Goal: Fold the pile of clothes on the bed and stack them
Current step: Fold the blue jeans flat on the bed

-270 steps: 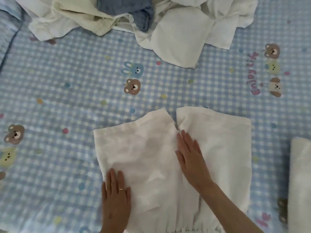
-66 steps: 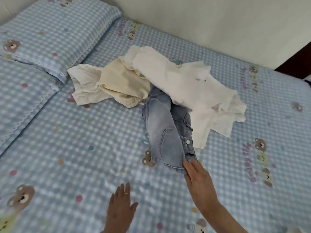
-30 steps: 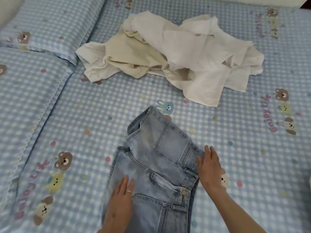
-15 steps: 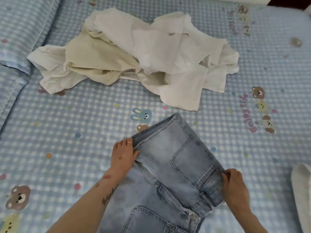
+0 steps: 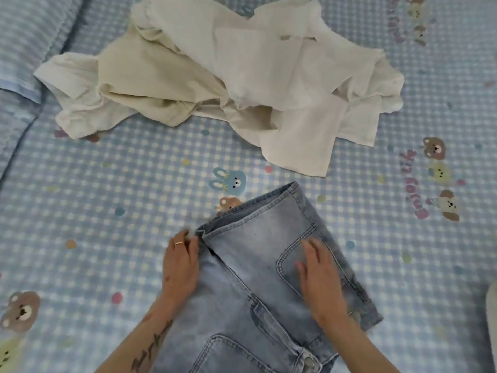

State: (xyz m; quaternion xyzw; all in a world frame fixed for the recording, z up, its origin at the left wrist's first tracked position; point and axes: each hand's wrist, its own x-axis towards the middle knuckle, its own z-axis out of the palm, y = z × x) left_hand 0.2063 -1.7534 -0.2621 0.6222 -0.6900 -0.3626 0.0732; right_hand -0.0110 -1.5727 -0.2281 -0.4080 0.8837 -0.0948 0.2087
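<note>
Now flattening jeans [image 5: 258, 265] on bed [image 5: 107, 211]: left hand [image 5: 180, 262] fingers pinching hem edge, right hand [image 5: 320, 281] fingers released, pressing pocket. Probably handling stiff, heavy; gripping hems, seams. Unfolded pile [image 5: 215, 76] lying beyond fingers.

Bed [image 5: 113, 200] covered by a blue-and-white gingham sheet printed with cartoon bears, a blue rabbit, coloured dots and pink lettering, matching gingham pillow [image 5: 24, 41] at upper left, soft even daylight, mild shadows

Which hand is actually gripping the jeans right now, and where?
The left hand pinches the jeans at the left end of the leg hem. The right hand rests flat on the pocket, gripping nothing.
</note>
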